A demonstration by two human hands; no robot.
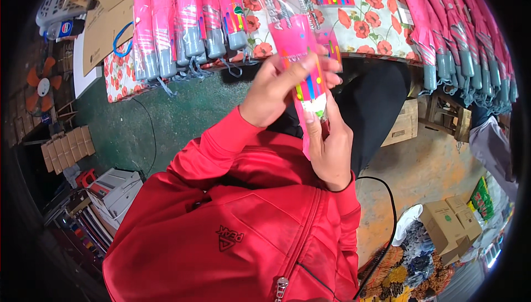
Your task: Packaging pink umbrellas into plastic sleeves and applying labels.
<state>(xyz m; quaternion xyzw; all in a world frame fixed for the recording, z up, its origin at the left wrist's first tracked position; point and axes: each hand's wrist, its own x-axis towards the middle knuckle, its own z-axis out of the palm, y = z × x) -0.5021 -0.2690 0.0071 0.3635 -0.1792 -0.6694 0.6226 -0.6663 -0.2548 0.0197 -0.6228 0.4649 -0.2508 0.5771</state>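
Head view: left hand (pixel 271 89) and right hand (pixel 331 147) both grip a pink sleeved umbrella (pixel 303 53); its lower end is hidden behind the right palm.

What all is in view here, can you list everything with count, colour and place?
wrapped umbrella: one, pink in clear sleeve, held in both hands
umbrella rows: two rows, count unclear, pink with grey handles, on the table at left and right
tablecloth: one, white with red poppies, top
cardboard boxes: several, brown, lower right
fan: one, orange blades, far left
jacket: one, red, bottom
left hand: grips sleeve
right hand: holds lower end
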